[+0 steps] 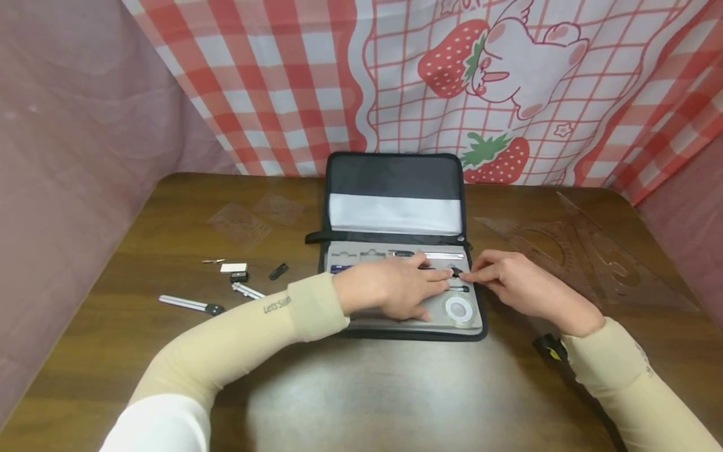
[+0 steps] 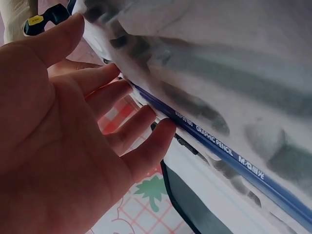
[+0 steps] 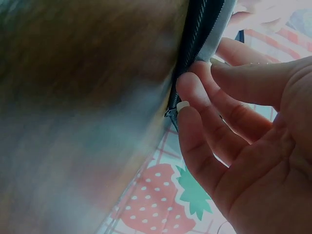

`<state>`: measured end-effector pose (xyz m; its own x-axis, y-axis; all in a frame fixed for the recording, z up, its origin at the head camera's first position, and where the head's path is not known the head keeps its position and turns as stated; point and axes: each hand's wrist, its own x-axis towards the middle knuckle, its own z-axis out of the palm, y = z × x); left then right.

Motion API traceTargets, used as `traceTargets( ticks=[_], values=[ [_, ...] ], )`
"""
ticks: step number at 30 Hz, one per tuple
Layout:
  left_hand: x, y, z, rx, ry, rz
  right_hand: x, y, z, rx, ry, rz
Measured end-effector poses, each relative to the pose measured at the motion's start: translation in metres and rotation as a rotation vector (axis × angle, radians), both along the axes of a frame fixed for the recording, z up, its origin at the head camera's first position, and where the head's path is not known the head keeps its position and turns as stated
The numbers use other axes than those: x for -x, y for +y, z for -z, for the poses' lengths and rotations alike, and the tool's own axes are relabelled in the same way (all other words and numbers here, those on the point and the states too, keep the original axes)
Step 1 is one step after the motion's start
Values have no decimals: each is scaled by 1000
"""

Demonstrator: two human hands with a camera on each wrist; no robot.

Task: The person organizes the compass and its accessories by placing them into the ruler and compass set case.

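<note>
A black zip case [image 1: 395, 336] lies unfolded, with a grey moulded tray [image 1: 384, 325] in its lower half. My left hand [image 1: 398, 289] spreads over the tray, fingers fairly straight. In the left wrist view a blue graphic pencil [image 2: 214, 146] runs past these fingertips, along the tray. At the case's right edge is my right hand [image 1: 511, 279], its bent fingertips beside a small black piece [image 1: 456, 272]. In the right wrist view those fingers touch the case's zipped edge [image 3: 187, 53]; whether they pinch anything is hidden. A round white ring-shaped item [image 1: 459, 309] sits in the tray's lower right.
On the left lie a white eraser [image 1: 233, 268], a black sharpener [image 1: 240, 277], a small black piece [image 1: 278, 271], a silver compass [image 1: 247, 290] and a silver-legged tool [image 1: 189, 304]. Clear set squares [image 1: 615, 257] and a protractor [image 1: 542, 245] lie right. A patterned curtain [image 1: 294, 81] hangs behind.
</note>
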<state>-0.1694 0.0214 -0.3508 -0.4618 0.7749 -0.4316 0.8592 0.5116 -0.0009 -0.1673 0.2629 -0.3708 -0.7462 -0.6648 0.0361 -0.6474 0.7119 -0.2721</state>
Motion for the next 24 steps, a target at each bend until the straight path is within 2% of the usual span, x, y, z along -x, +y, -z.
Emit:
traceTargets(
  ticks=[7, 11, 14, 17, 20, 24],
  values=[
    [4, -4, -2, -11, 4, 14, -1, -1, -2, 5, 33, -17],
    [11, -20, -8, -62, -27, 1, -1, -3, -2, -4, 87, 10],
    [17, -44, -14, -143, -21, -23, -3, -7, -1, 1, 104, 39],
    [22, -75, -19, -233, 14, -64, -5, -12, 1, 8, 76, 26],
    [24, -108, -24, -289, 28, -158, -7, -16, 3, 0, 44, -4],
    [24, -149, -23, -330, 33, -272, -7, -18, 2, -30, 28, -18]
  ],
)
